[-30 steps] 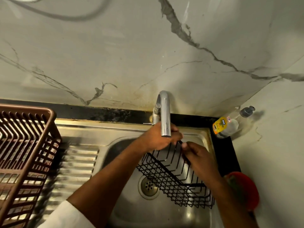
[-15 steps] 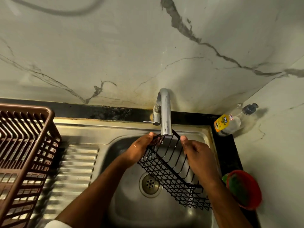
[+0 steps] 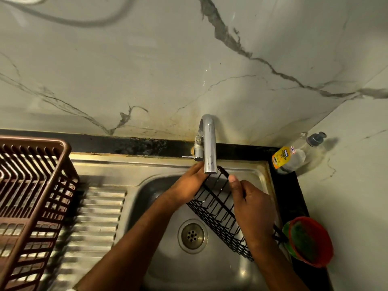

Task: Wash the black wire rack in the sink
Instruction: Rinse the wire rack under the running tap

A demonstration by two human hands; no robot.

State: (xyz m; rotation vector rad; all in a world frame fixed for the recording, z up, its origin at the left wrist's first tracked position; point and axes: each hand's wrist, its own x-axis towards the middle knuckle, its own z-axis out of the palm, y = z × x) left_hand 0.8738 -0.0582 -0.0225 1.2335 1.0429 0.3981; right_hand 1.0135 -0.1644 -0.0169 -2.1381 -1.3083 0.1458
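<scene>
The black wire rack (image 3: 216,208) is held tilted over the steel sink (image 3: 168,259), its far end just under the chrome tap (image 3: 209,148). My left hand (image 3: 186,185) grips the rack's left edge near the spout. On the right side, my right hand (image 3: 252,208) holds the upper rim, thumb pointing up, and covers much of the rack. I cannot make out any water from the spout. The round drain (image 3: 192,236) lies below the rack.
A brown plastic dish basket (image 3: 31,196) stands on the ribbed drainboard at left. A dish soap bottle (image 3: 290,157) leans in the back right corner. A red bowl holding a green scrubber (image 3: 308,242) sits on the black counter edge, right of the sink.
My left hand slid from over the rack's far end to its left edge, and my right hand moved up along the right rim. The rack now stands steeper, closer to the right wall.
</scene>
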